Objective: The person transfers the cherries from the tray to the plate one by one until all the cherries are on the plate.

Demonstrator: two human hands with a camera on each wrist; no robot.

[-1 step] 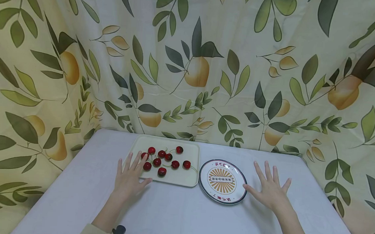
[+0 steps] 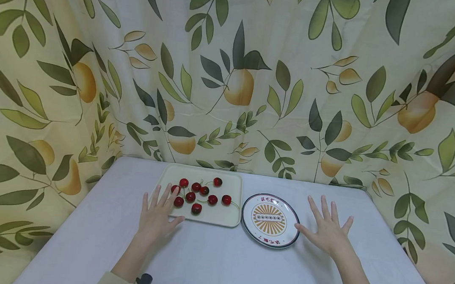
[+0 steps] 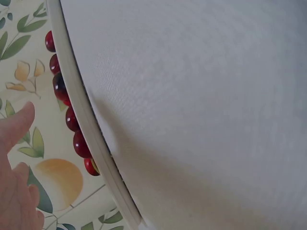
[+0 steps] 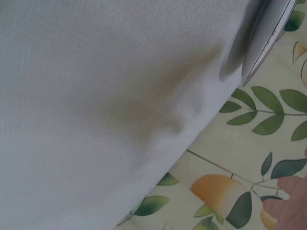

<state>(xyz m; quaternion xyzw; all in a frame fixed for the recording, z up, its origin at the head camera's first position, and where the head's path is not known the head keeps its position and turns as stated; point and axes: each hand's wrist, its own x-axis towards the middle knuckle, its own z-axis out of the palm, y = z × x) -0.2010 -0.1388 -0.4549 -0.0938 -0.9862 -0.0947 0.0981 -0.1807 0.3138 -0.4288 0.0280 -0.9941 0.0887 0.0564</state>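
Observation:
Several dark red cherries [image 2: 196, 208], some with green stems, lie spread over a cream rectangular tray [image 2: 218, 220]. My left hand [image 2: 157, 217] hovers with spread fingers at the tray's near left corner, its fingertips in front of a few cherries in the head view. To the tray's right sits a round white plate [image 2: 270, 220] with a dark rim, red lettering and an orange ray pattern. My right hand [image 2: 328, 233] is beside the plate, fingers spread, thumb tip by its right rim; touching or apart, I cannot tell. Neither hand holds anything.
A white cloth covers the table [image 2: 214, 260]. Behind and at both sides hangs a curtain [image 2: 237, 129] printed with leaves and orange fruit. The tray and plate stand close side by side. A dark band [image 2: 144, 281] shows at the left wrist.

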